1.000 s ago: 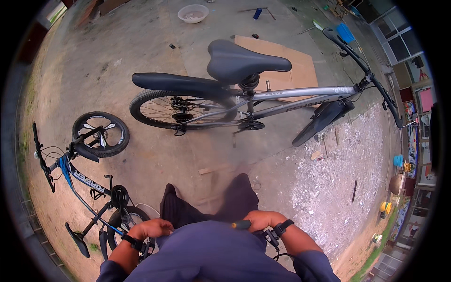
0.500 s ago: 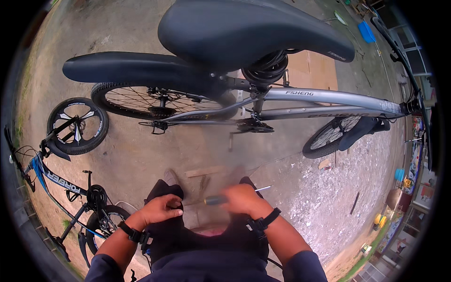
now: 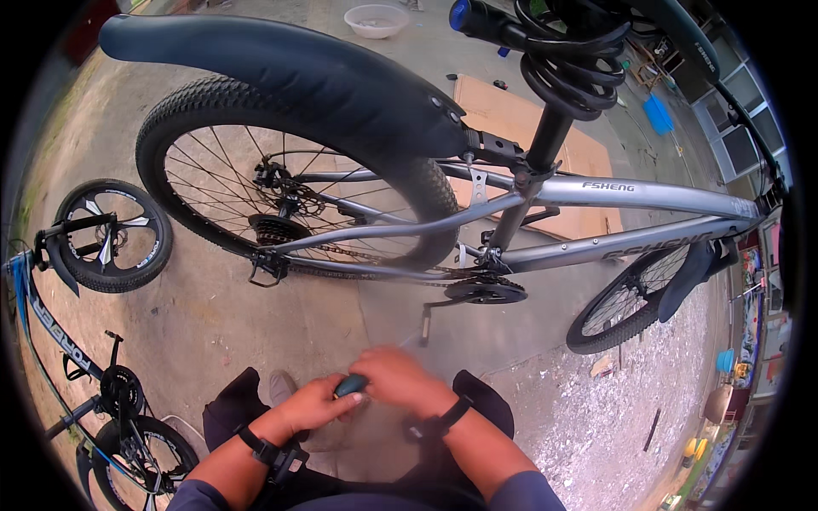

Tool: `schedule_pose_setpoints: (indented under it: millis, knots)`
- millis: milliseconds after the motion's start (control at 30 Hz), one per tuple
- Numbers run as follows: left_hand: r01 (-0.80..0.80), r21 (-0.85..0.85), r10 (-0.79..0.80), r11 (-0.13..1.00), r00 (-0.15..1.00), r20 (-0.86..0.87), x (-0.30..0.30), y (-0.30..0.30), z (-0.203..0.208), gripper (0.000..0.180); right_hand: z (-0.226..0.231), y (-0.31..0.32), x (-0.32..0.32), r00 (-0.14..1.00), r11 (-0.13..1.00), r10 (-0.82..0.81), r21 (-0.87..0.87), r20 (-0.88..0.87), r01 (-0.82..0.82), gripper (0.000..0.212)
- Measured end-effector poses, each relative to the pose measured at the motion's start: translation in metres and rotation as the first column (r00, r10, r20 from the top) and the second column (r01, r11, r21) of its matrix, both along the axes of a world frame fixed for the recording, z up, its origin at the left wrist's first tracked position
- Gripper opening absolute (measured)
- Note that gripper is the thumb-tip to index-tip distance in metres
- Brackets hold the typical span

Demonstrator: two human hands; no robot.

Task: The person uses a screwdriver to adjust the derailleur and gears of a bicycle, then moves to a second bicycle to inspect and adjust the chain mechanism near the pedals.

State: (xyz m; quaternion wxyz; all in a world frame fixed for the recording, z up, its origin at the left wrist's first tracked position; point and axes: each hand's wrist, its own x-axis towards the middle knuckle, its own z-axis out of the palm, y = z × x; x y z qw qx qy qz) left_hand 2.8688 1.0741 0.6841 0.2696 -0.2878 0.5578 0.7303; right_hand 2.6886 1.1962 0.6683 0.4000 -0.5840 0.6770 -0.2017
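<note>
In front of my lap both hands meet on a screwdriver, whose dark handle (image 3: 350, 385) shows between them. My left hand (image 3: 313, 404) is closed at the handle's end, thumb toward the right. My right hand (image 3: 396, 380), slightly blurred, is closed over the other end and hides most of the shaft. Just beyond them stands a grey bicycle (image 3: 648, 192) with its rear wheel (image 3: 285, 183) to the left, under a black mudguard (image 3: 281, 72). Its crank and chainring (image 3: 486, 294) are nearest to my right hand. A coiled black cable lock (image 3: 573, 72) hangs at the seat post.
A second bicycle, black and blue (image 3: 85, 366), is at the left, its wheel (image 3: 111, 237) ahead of it. Flat cardboard (image 3: 588, 162) lies behind the grey bicycle. A white basin (image 3: 377, 20) stands at the far side, a blue container (image 3: 658, 114) at the far right. Pale flakes (image 3: 596, 417) cover ground at right.
My right hand has brought the screwdriver left and my left hand has come to its handle. The view has shifted, so the grey bicycle's rear wheel looks larger and its saddle has moved mostly out of sight.
</note>
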Motion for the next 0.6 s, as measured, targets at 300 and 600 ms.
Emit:
schedule_pose_setpoints:
  millis: [300, 600]
  knots:
    - [-0.011, -0.637, -0.088, 0.77, 0.989, -0.122, 0.004, -0.011, 0.034, 0.039, 0.024, -0.021, 0.009, 0.996, 0.991, -0.015, -0.134, 0.092, 0.027, 0.036]
    - [-0.307, -0.757, 0.168, 0.577, 0.952, -0.258, 0.07, 0.034, 0.14, 0.034, 0.099, -0.014, -0.006, 0.982, 0.91, 0.185, -0.371, -0.04, -0.187, 0.031]
